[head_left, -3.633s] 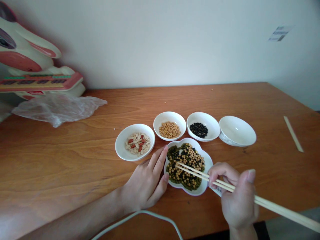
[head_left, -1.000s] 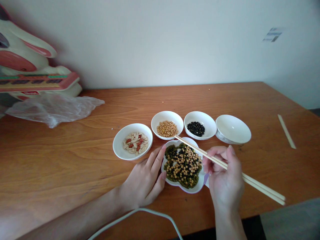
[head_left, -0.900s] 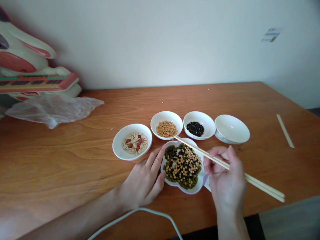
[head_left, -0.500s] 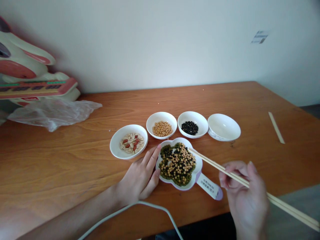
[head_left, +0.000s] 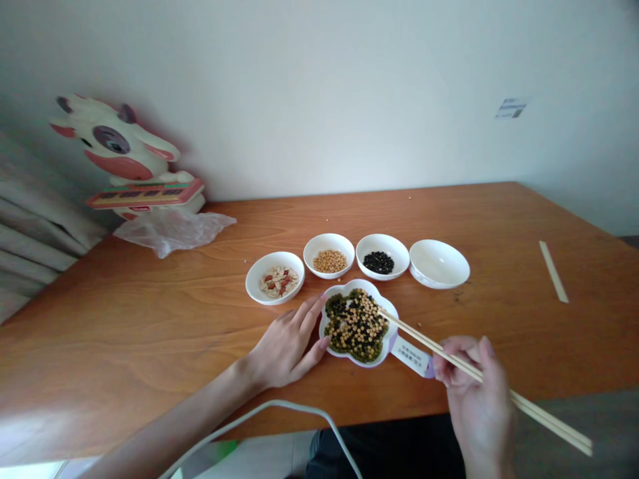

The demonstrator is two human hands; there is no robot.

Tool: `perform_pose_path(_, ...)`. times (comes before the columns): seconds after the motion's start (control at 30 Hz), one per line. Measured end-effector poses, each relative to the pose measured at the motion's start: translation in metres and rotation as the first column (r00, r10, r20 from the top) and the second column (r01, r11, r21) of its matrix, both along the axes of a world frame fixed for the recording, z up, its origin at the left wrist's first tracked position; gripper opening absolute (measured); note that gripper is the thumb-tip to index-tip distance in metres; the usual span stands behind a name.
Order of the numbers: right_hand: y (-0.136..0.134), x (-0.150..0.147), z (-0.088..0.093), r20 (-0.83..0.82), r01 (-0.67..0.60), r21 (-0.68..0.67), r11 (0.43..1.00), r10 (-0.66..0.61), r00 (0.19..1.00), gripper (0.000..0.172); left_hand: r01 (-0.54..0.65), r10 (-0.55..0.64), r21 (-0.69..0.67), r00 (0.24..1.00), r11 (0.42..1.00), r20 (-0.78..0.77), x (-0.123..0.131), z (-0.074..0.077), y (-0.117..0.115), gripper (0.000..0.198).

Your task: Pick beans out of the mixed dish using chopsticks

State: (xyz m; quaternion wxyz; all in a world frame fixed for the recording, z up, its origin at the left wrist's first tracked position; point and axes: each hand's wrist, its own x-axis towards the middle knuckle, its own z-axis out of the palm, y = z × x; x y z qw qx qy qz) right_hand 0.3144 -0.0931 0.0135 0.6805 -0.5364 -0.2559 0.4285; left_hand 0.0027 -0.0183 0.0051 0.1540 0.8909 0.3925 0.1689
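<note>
A flower-shaped white dish (head_left: 330,347) with a lilac rim and a labelled handle lies on the table, filled with mixed green, black and pale yellow beans. My left hand (head_left: 285,346) rests at its left side, fingers stretched out, with fingertips and thumb touching the rim. In my right hand (head_left: 476,392) is a pair of wooden chopsticks (head_left: 419,336). Their tips meet the beans at the dish's right side; whether a bean is pinched there is too small to tell. Behind stand a bowl of peanuts (head_left: 276,301), a bowl of yellow beans (head_left: 329,275), a bowl of black beans (head_left: 383,275) and an empty white bowl (head_left: 440,263).
At the back left, a cow-shaped toy keyboard (head_left: 144,166) stands by a crumpled plastic bag (head_left: 174,231). A chopstick sleeve-like pale strip (head_left: 553,271) lies far right. A white cable (head_left: 299,406) arcs in front of my left forearm. Stray beans dot the wooden table (head_left: 124,319).
The view has shifted, so more of the toy and a curtain now show at left. Both hands keep their places at the dish, and the chopstick tips stay over the beans.
</note>
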Motion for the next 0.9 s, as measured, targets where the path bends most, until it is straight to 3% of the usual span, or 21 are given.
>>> perform_pose_path(0.33, -0.002, 0.003, -0.013, 0.075, -0.033, 0.047, 0.998, 0.029, 0.997, 0.053, -0.099, 0.099, 0.012, 0.995, 0.995, 0.007, -0.001, 0.004, -0.037, 0.087)
perform_pose_path(0.6, 0.002, 0.004, -0.017, 0.147, -0.078, 0.08, 0.994, 0.066, 0.987, 0.055, -0.164, 0.165, -0.02, 0.985, 0.986, 0.044, 0.001, 0.004, -0.053, 0.078)
perform_pose_path(0.77, -0.012, 0.006, -0.021, 0.172, -0.117, 0.049, 0.992, 0.107, 0.979, 0.058, -0.237, 0.24, -0.046, 0.965, 0.971, 0.101, 0.007, 0.004, -0.048, 0.059)
perform_pose_path(0.9, -0.036, 0.006, -0.031, 0.123, -0.217, 0.005, 0.976, 0.214, 0.969, 0.057, -0.367, 0.372, -0.057, 0.914, 0.928, 0.16, 0.005, 0.0, -0.05, 0.039)
